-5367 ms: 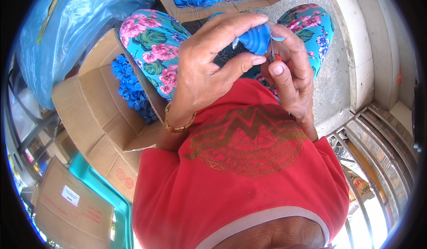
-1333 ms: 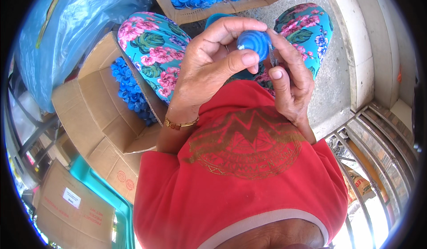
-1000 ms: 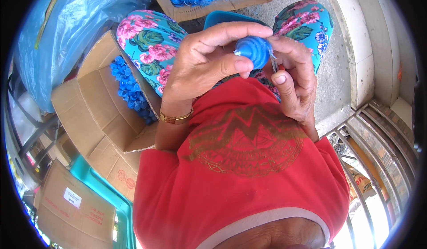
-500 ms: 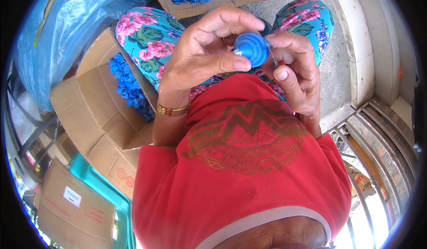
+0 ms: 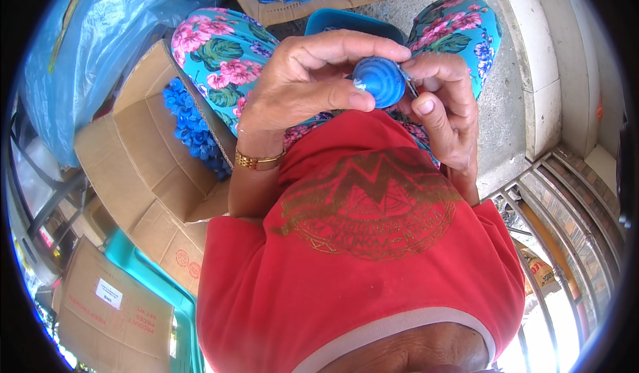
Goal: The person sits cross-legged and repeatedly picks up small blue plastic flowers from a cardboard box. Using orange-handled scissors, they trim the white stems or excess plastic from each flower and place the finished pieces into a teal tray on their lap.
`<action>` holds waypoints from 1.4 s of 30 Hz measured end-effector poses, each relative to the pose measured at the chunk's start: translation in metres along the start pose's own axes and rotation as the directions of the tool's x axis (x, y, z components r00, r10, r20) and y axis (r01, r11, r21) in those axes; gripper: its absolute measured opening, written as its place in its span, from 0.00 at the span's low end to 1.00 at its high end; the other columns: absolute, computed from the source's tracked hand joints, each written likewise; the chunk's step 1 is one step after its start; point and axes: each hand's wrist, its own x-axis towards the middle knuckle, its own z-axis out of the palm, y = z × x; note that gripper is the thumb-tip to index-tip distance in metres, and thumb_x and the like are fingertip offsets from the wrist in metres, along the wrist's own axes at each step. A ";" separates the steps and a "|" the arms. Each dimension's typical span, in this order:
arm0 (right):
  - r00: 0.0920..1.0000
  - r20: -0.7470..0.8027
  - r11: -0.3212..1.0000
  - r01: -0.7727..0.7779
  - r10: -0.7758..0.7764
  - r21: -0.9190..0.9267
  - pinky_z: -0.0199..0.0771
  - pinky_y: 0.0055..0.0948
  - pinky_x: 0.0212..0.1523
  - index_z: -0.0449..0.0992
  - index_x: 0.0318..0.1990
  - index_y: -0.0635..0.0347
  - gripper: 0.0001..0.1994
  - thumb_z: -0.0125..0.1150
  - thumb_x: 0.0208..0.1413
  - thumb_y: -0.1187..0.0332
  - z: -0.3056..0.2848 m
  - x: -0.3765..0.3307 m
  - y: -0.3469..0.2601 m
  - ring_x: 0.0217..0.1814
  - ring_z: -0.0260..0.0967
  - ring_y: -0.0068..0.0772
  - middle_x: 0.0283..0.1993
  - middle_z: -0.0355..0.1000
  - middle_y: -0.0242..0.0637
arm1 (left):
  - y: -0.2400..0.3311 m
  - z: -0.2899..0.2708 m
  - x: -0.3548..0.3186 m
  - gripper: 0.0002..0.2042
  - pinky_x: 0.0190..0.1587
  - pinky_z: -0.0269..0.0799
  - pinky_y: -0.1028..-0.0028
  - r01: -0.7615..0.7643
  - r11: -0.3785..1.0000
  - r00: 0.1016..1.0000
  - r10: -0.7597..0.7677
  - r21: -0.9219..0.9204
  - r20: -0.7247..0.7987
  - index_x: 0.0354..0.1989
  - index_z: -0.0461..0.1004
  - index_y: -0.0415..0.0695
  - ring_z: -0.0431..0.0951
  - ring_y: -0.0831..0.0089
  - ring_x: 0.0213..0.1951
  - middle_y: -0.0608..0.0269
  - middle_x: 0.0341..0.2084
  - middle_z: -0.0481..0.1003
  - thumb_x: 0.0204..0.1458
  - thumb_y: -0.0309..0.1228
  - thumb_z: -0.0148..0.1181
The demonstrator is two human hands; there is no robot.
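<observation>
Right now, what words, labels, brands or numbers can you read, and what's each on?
I won't copy wording, but print stands here:
Red shirt: brown emblem with ring of lettering, partly unclear.
Lower-left cardboard box: red lettering.
White label on that box: mostly too small.
Open cardboard box: two red round stamps, too small.
Brown package at right: lettering partly hidden.

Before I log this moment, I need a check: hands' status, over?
Left hand: holding ridged blue cone-shaped piece. Right hand: thin metal tool at piece's right edge. Left thumb partly covers piece.
</observation>
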 end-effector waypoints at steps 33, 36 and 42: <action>0.848 0.003 0.765 -0.479 0.530 0.430 0.54 0.15 0.20 0.67 0.54 0.65 0.17 0.44 0.64 0.63 -0.001 0.013 0.035 0.20 0.53 0.14 0.24 0.61 0.28 | -0.009 -0.100 0.034 0.15 0.45 0.69 0.61 0.322 0.152 0.847 0.396 0.935 -0.356 0.41 0.75 0.42 0.74 0.51 0.41 0.49 0.37 0.75 0.49 0.38 0.56; 0.844 -0.029 0.770 -0.473 0.535 0.428 0.55 0.15 0.21 0.67 0.53 0.65 0.17 0.44 0.64 0.63 -0.001 0.009 0.034 0.20 0.54 0.14 0.24 0.61 0.28 | -0.073 -0.168 0.110 0.14 0.47 0.69 0.59 0.601 -0.008 0.764 0.298 0.799 -0.572 0.41 0.76 0.40 0.75 0.52 0.42 0.43 0.33 0.76 0.48 0.32 0.52; 0.847 -0.086 0.779 -0.438 0.525 0.450 0.56 0.15 0.21 0.67 0.53 0.65 0.16 0.44 0.64 0.64 -0.013 0.004 0.032 0.20 0.54 0.15 0.24 0.61 0.29 | -0.141 -0.204 0.131 0.15 0.52 0.67 0.54 0.748 -0.036 0.660 0.144 0.663 -0.737 0.45 0.72 0.43 0.73 0.51 0.48 0.45 0.46 0.70 0.49 0.31 0.53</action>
